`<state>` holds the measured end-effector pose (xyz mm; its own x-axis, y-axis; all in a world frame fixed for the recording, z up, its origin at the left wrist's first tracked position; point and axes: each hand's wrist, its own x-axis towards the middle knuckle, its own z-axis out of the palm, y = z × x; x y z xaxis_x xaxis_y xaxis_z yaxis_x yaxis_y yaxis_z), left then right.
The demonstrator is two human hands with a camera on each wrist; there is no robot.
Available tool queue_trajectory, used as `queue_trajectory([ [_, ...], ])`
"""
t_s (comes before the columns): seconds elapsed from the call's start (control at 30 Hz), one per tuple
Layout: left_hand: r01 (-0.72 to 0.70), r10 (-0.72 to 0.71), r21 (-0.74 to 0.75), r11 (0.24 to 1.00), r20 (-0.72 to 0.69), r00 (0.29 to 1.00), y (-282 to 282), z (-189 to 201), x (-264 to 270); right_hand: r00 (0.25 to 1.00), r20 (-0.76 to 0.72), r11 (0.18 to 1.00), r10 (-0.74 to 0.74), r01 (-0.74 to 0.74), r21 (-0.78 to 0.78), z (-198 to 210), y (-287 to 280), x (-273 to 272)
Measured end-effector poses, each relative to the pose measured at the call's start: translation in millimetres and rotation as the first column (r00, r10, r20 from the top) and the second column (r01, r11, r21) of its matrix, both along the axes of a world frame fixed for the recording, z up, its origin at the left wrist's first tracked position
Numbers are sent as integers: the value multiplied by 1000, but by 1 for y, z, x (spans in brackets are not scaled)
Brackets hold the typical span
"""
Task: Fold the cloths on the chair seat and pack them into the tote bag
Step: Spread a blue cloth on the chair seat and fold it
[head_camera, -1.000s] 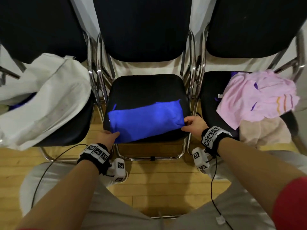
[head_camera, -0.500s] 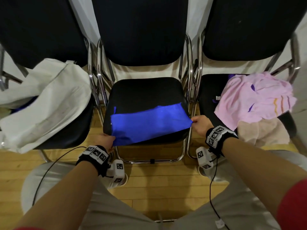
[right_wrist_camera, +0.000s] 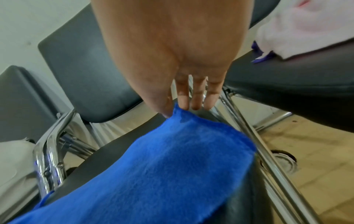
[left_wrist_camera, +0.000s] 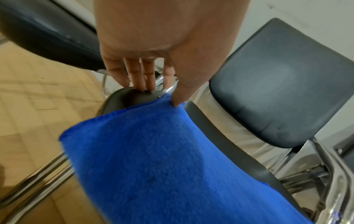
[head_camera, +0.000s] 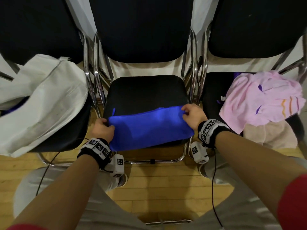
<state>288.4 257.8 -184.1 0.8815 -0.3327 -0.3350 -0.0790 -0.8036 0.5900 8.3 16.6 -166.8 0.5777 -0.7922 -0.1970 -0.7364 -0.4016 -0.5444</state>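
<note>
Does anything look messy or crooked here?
A bit. The pink cloth lies crumpled and unfolded on the right chair, over a beige cloth. The blue cloth sits slightly slanted, hanging over the middle seat's front edge.

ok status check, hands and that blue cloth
Left hand and right hand each pinch an end of blue cloth. Cloth folded on middle seat. Nothing blocking.

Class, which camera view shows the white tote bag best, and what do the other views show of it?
The head view: the tote bag lies slumped across the left chair seat, nearly whole. The right wrist view catches only a pale corner; the left wrist view shows none of it.
</note>
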Motion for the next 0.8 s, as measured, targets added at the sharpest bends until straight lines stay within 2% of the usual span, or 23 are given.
queue_trajectory([
  [0.13,144,-158,138,980,100,982,-15,-5,13,985,-111,988,132,-141,-69,0,-9,23],
  [0.23,227,-259,224,948,126,958,-19,-8,20,955,-241,977,174,-198,-80,-3,-18,38],
  [0.33,300,-344,248,921,161,925,-23,-8,25,925,-320,963,202,-248,-109,-8,-21,50],
  [0.4,322,-361,218,921,174,916,-28,-7,26,930,-305,967,205,-241,-83,-10,-23,53],
  [0.5,278,-307,170,945,176,935,-34,-4,27,970,-201,989,141,-148,-23,-9,-32,51],
  [0.63,224,-245,132,966,169,955,-42,-3,30,992,-122,997,35,-43,-67,-8,-41,44],
  [0.8,221,-220,22,975,226,949,-44,-8,35,999,-46,996,-3,-1,-84,-9,-44,39],
])
